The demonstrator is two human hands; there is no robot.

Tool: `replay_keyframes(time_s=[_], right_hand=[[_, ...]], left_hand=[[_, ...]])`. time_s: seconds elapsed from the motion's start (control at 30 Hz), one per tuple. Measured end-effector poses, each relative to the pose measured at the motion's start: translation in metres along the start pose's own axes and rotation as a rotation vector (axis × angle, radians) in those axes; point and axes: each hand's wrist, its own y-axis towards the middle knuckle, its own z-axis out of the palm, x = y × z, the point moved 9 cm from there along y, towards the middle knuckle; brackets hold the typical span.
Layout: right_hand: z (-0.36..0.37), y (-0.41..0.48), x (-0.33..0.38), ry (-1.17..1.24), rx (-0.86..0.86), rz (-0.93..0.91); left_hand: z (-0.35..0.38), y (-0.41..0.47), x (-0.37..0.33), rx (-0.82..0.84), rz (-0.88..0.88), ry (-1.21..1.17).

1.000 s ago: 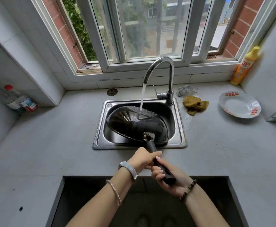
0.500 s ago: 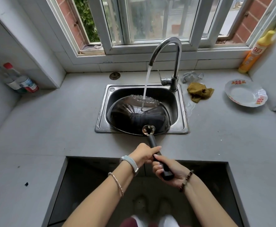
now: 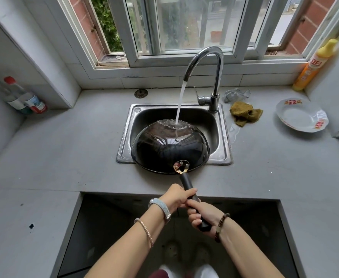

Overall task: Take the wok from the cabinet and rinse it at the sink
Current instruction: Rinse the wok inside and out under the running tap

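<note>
wok (image 3: 170, 151): black, glossy, wet | I see it turned underside-up, tilted over the steel sink (image 3: 224, 137) | tap stream hits its far side | long black handle points toward me

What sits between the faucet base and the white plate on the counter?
In the head view, an olive rag and crumpled clear plastic lie between the faucet and plate; otherwise bare counter.

Your daylight enters through the window (image 3: 184, 27); countertop (image 3: 64, 147) evenly lit, shadows soft. Glare on wet wok (image 3: 170, 145). Strong fisheye bending at frame edges. Focus sharp.
</note>
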Motion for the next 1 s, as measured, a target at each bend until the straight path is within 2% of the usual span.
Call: replay_keyframes(time_s=[0.4, 0.57, 1.0], right_hand=[[-0.023, 0.03, -0.025, -0.207, -0.087, -0.107], [-0.031, 0.036, -0.028, -0.318, -0.12, -0.151], [-0.037, 0.042, -0.031, -0.354, -0.142, -0.178]], left_hand=[[0.004, 0.006, 0.032, 0.079, 0.003, -0.043], [0.007, 0.014, 0.045, 0.042, 0.008, -0.034], [0.009, 0.023, 0.055, 0.03, 0.006, -0.094]])
